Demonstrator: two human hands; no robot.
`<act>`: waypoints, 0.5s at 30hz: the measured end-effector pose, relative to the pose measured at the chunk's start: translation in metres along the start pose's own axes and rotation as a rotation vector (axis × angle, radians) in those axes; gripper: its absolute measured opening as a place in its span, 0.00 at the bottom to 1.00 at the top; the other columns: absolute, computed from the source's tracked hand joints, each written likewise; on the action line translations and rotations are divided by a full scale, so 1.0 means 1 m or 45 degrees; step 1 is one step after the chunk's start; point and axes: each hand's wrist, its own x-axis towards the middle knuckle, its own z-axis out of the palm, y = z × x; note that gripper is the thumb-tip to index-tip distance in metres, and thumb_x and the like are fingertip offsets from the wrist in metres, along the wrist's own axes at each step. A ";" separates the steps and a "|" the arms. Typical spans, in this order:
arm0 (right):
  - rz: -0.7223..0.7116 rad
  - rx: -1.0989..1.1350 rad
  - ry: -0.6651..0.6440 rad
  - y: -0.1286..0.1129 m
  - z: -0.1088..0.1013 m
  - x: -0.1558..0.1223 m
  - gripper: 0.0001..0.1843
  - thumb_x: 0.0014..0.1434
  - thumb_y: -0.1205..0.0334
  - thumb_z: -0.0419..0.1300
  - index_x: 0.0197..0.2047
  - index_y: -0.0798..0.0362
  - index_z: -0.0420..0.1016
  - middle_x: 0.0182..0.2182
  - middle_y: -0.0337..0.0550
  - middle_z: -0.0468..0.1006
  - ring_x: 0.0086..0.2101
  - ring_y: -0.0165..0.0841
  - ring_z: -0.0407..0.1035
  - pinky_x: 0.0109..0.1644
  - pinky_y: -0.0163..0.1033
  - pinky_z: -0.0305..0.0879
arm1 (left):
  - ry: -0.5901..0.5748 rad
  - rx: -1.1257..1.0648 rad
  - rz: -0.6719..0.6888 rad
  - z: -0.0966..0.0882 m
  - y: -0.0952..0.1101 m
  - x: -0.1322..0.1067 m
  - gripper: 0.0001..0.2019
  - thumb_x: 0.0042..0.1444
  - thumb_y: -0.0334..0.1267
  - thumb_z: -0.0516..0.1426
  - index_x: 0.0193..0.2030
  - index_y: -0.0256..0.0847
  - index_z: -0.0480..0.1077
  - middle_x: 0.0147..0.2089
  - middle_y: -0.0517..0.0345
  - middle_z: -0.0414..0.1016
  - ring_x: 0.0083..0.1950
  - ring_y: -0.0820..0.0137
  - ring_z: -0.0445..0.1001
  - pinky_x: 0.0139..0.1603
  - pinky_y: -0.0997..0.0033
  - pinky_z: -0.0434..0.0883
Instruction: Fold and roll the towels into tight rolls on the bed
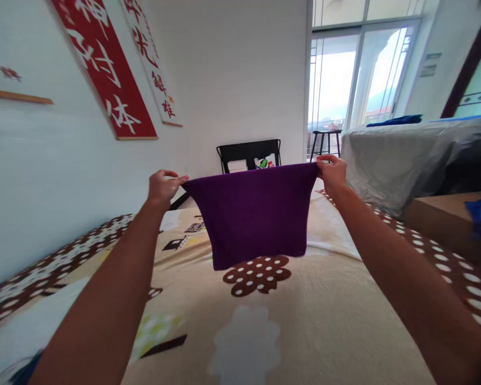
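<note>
Though partly behind cloth, black frame.

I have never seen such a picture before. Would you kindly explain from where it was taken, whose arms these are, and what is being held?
There is no machine here, only a person's two bare hands. The single picture comes from a camera worn on that person's head, looking forward and down, so both forearms reach away from you. The left hand and the right hand each pinch one upper corner of a purple cloth, which hangs spread between them. Below is a beige blanket with printed shapes, such as a brown flower with white dots. Whether the cloth's lower edge touches the blanket, I cannot tell. To the right stands something under a pale, translucent sheet.
</note>
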 end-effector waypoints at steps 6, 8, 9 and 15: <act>-0.111 0.088 -0.163 -0.004 -0.064 -0.063 0.12 0.56 0.63 0.64 0.44 0.54 0.73 0.28 0.36 0.74 0.29 0.26 0.69 0.40 0.36 0.68 | 0.100 0.008 -0.001 -0.038 0.002 -0.105 0.30 0.48 0.51 0.68 0.50 0.29 0.70 0.30 0.65 0.75 0.30 0.80 0.71 0.32 0.82 0.66; -0.054 -0.059 -0.213 0.016 -0.110 -0.115 0.15 0.56 0.57 0.66 0.45 0.52 0.74 0.33 0.39 0.77 0.34 0.28 0.71 0.41 0.35 0.68 | 0.024 0.085 -0.089 -0.056 -0.016 -0.175 0.26 0.47 0.52 0.68 0.46 0.35 0.72 0.33 0.64 0.77 0.35 0.76 0.76 0.35 0.80 0.70; 0.008 -0.185 -0.238 0.030 -0.135 -0.145 0.16 0.55 0.54 0.67 0.45 0.52 0.75 0.32 0.40 0.78 0.34 0.30 0.72 0.39 0.34 0.67 | -0.034 0.137 -0.167 -0.065 -0.028 -0.212 0.26 0.46 0.55 0.67 0.45 0.37 0.72 0.35 0.63 0.77 0.36 0.74 0.77 0.33 0.80 0.71; 0.457 -0.686 -0.475 0.108 -0.260 -0.310 0.22 0.54 0.42 0.64 0.43 0.51 0.78 0.38 0.46 0.82 0.39 0.40 0.76 0.41 0.39 0.71 | -0.477 0.269 -0.503 -0.110 -0.099 -0.397 0.26 0.40 0.59 0.67 0.39 0.42 0.73 0.35 0.56 0.81 0.36 0.63 0.82 0.34 0.72 0.78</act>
